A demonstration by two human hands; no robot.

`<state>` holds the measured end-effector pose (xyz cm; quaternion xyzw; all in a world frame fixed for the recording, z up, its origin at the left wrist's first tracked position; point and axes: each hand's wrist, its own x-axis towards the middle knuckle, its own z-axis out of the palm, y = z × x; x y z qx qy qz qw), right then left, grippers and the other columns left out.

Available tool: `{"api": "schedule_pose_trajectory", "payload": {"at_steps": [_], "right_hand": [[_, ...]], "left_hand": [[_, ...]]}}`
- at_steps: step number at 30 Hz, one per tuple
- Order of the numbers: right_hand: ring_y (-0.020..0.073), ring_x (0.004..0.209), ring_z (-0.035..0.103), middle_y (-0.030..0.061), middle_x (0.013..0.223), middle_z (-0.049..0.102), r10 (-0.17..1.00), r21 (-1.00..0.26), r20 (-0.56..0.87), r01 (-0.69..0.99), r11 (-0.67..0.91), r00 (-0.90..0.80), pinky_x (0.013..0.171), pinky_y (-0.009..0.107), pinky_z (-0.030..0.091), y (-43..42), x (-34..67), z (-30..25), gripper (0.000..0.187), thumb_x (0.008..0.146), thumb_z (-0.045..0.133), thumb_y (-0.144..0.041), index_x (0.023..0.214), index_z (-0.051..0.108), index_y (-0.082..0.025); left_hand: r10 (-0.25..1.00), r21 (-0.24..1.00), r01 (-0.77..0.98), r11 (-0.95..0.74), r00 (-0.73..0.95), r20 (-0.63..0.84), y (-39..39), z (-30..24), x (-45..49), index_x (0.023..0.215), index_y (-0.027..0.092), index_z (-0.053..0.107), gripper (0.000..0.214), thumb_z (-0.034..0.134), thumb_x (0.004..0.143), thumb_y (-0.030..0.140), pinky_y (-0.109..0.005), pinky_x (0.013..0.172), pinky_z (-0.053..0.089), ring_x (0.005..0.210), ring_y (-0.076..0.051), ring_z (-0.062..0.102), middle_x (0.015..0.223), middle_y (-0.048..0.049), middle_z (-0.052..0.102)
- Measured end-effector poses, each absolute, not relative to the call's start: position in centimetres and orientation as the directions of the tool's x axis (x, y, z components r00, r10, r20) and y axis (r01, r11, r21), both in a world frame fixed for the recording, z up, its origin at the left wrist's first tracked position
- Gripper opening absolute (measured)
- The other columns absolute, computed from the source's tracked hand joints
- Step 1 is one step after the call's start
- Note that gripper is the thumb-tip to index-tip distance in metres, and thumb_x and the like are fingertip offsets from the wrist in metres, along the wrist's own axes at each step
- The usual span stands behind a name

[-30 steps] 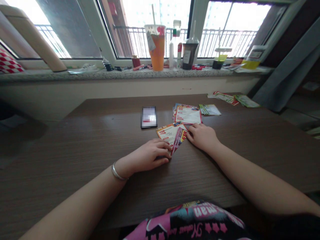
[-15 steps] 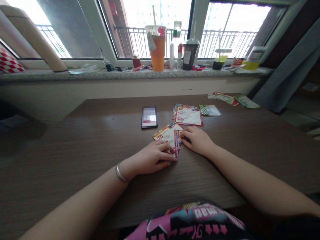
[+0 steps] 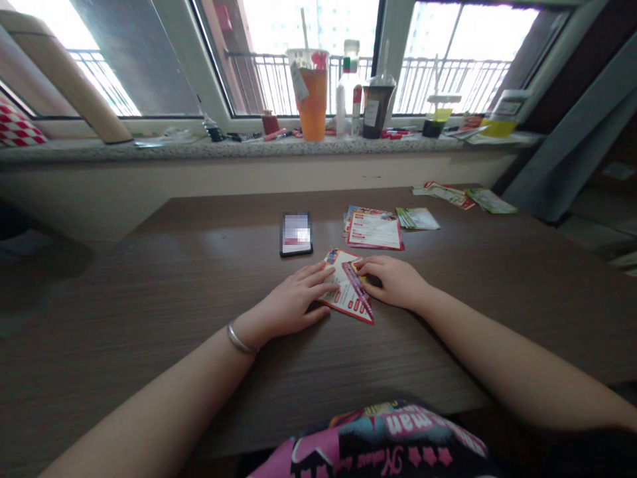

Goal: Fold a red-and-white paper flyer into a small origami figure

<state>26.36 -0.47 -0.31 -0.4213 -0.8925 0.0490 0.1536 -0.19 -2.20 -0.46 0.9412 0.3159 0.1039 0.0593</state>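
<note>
A printed sheet of paper [image 3: 343,294], white with red borders, lies on the table with one side folded over into a narrow purple flap. My left hand [image 3: 298,299] rests across its left part, fingers stretched out and spread on the paper. At the right side, my right hand [image 3: 395,282] has curled fingers gripping the sheet by its folded flap, the thumb bent below the index finger. Part of the flap is covered by those fingers. Just beyond the sheet is a small stack of similar printed sheets [image 3: 375,231].
A phone [image 3: 296,234] lies beyond my left hand. Green leaflets [image 3: 418,219] sit right of the stack, with more leaflets [image 3: 450,194] at the table's far right. On the windowsill [image 3: 164,150] stand an orange drink cup [image 3: 313,99], a dark cup [image 3: 377,109] and bottles.
The sheet has turned on the table, its lower corner swinging right and toward me. My left hand has slid a little left and its fingers have spread; the right hand stays nearly in place.
</note>
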Motion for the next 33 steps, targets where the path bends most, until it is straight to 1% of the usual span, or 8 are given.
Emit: {"api": "schedule_pose_trajectory", "payload": {"at_steps": [3,7,11,14,19,25,29,33], "right_hand": [[0.0202,0.113,0.057,0.0067,0.125,0.062,0.746,-0.227,0.227,0.711,0.665,-0.626,0.097,0.036,0.044,-0.2,26.5,-0.6,0.026,0.089,0.052,-0.035,0.106,0.065,-0.020],[0.0209,0.110,0.056,0.0084,0.121,0.060,0.753,-0.200,0.234,0.728,0.656,-0.615,0.094,0.037,0.045,0.0,26.6,-0.7,0.030,0.089,0.053,-0.034,0.115,0.062,-0.022],[0.0199,0.104,0.057,0.0074,0.113,0.062,0.750,-0.198,0.236,0.725,0.660,-0.618,0.091,0.035,0.046,0.1,26.5,-0.6,0.025,0.089,0.054,-0.032,0.109,0.065,-0.022],[0.0201,0.104,0.057,0.0064,0.111,0.064,0.731,-0.207,0.236,0.702,0.681,-0.640,0.092,0.035,0.045,0.1,26.5,-0.6,0.023,0.088,0.055,-0.033,0.105,0.066,-0.023],[0.0202,0.105,0.058,0.0060,0.112,0.066,0.698,-0.213,0.216,0.665,0.716,-0.682,0.093,0.036,0.045,-0.2,26.5,-0.2,0.023,0.088,0.056,-0.034,0.104,0.067,-0.022],[0.0225,0.109,0.057,0.0064,0.120,0.064,0.654,-0.218,0.172,0.619,0.754,-0.736,0.095,0.039,0.044,-0.5,26.8,0.4,0.037,0.086,0.058,-0.043,0.114,0.065,-0.021],[0.0244,0.116,0.054,0.0084,0.129,0.060,0.621,-0.210,0.156,0.589,0.781,-0.768,0.100,0.042,0.042,-0.2,27.0,0.2,0.049,0.084,0.060,-0.047,0.124,0.060,-0.020],[0.0239,0.120,0.052,0.0090,0.131,0.059,0.597,-0.173,0.169,0.573,0.801,-0.784,0.100,0.042,0.042,0.0,27.0,0.0,0.046,0.087,0.057,-0.044,0.126,0.059,-0.020]], "left_hand": [[0.598,0.159,0.578,-0.800,0.790,0.135,-2.0,-0.5,-0.4,0.134,0.028,0.050,0.044,0.053,0.091,0.036,-0.049,0.112,0.029,0.138,-0.027,0.034,0.149,-0.0069,0.040],[0.595,0.119,0.583,-0.804,0.789,0.152,-2.0,-0.4,-0.3,0.131,0.030,0.054,0.039,0.050,0.093,0.037,-0.049,0.107,0.034,0.130,-0.028,0.043,0.143,-0.0074,0.047],[0.622,0.072,0.620,-0.781,0.764,0.174,-2.5,0.2,0.1,0.128,0.031,0.056,0.037,0.050,0.092,0.038,-0.048,0.100,0.039,0.119,-0.029,0.051,0.133,-0.0075,0.054],[0.647,0.024,0.652,-0.758,0.746,0.160,-3.0,0.6,0.4,0.129,0.030,0.054,0.039,0.049,0.092,0.041,-0.048,0.097,0.040,0.114,-0.029,0.051,0.128,-0.0083,0.055],[0.670,-0.040,0.680,-0.732,0.729,0.143,-3.5,1.1,0.7,0.129,0.028,0.053,0.042,0.049,0.091,0.044,-0.045,0.091,0.041,0.105,-0.029,0.053,0.120,-0.0093,0.056],[0.665,-0.123,0.678,-0.725,0.735,0.134,-3.6,1.2,1.0,0.126,0.026,0.055,0.042,0.049,0.090,0.047,-0.041,0.082,0.043,0.096,-0.027,0.055,0.110,-0.0098,0.060],[0.648,-0.157,0.662,-0.733,0.749,0.134,-3.8,1.6,1.3,0.117,0.024,0.061,0.036,0.048,0.091,0.046,-0.038,0.076,0.044,0.092,-0.026,0.057,0.100,-0.0092,0.064],[0.623,-0.137,0.638,-0.758,0.770,0.139,-3.8,2.1,1.4,0.106,0.025,0.066,0.031,0.044,0.093,0.042,-0.036,0.073,0.043,0.086,-0.023,0.059,0.094,-0.0068,0.066]]}}
